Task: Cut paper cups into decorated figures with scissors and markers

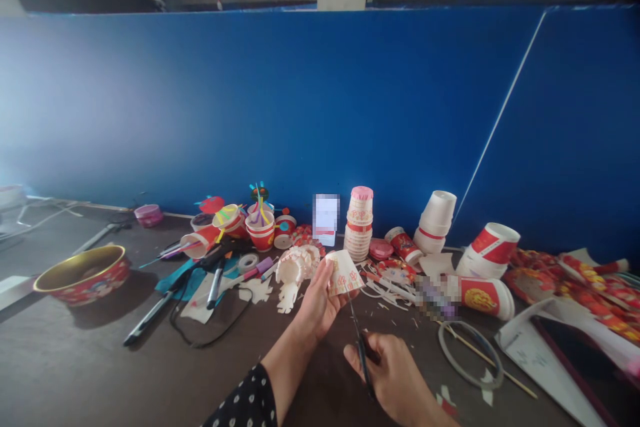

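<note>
My left hand [320, 301] is closed around a white paper cup [344, 273] printed with red and yellow flowers, raised above the table. In my right hand [390, 367] is a pair of dark-handled scissors [362, 345], their blades pointing up to the cup's lower edge. The blade tips meet the cup wall; whether they have cut into it I cannot make out. Just behind the cup stands a stack of paper cups [359, 230] with similar flowers and a pink top. Small white scraps lie on the table under the blades.
Left are a gold-rimmed red bowl [83, 280], a hot glue gun [187, 270] with a black cord and decorated cups [261, 230]. A bright phone-like screen [326, 217] stands centrally. Right are cup stacks [435, 220], a clear ring [470, 355], a wooden stick and a dark phone [580, 363].
</note>
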A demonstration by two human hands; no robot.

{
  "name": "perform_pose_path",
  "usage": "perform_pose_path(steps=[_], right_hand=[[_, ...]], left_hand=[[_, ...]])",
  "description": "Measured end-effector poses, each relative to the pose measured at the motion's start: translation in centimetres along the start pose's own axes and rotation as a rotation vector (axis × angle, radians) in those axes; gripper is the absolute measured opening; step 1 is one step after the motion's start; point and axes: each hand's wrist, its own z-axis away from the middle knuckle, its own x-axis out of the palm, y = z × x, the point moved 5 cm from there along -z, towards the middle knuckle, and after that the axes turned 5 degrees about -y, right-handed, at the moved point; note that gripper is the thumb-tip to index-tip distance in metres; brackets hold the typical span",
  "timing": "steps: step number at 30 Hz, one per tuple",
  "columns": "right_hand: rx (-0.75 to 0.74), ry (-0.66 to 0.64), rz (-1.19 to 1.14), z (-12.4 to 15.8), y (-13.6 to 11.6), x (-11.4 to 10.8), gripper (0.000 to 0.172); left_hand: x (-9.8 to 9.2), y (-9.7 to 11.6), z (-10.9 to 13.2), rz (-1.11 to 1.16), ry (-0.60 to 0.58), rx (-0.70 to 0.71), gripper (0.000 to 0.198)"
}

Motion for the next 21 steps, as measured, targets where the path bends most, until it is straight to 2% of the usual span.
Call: perform_pose_path(steps=[10,21], right_hand=[[0.025,0.007,-0.017,0.0,-0.1,-0.1,0.043],[0.016,0.009,-0.013,0.0,-0.3,-0.2,0.043]], left_hand=[[1.1,-0.1,0.4,-0.052,-0.099,0.026,0.039],[1.4,-0.3,0.5,-0.084,-0.087,0.020,0.037]])
